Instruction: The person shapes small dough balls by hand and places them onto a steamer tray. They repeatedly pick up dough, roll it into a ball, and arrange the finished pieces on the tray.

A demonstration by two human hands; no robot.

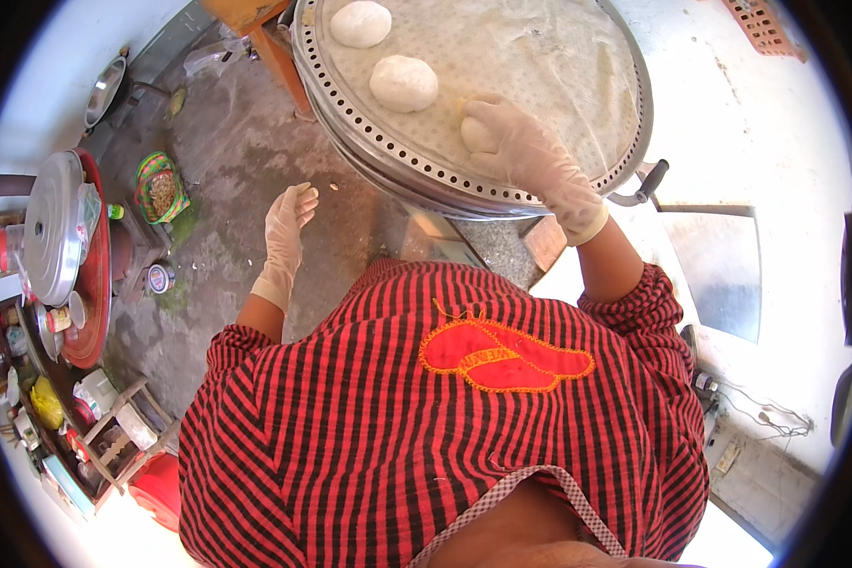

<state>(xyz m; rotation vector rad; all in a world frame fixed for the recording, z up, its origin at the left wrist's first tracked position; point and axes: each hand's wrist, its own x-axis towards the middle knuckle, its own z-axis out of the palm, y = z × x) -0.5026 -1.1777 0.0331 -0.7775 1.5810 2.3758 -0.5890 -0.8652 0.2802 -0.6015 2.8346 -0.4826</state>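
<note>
My right hand (529, 145), in a thin clear glove, is shut around a dough ball (474, 135). That ball rests on or just above the cloth liner (539, 64) of a large round metal steamer tray (397, 150); the hand hides the contact. Two more pale rounded dough balls, a nearer one (404, 84) and a farther one (361, 24), sit on the liner to its left. Away from the tray, over the floor, hangs my left hand (291, 220), also gloved. Its fingers are loosely bent and hold nothing.
A black-handled grip (652, 183) juts from the tray's right side. On the left stand a red round tray (98, 284) with a metal lid (53, 227), a woven basket (162, 188), a tin (161, 278) and a small wooden stool (124, 426). An orange wooden leg (280, 64) borders the steamer.
</note>
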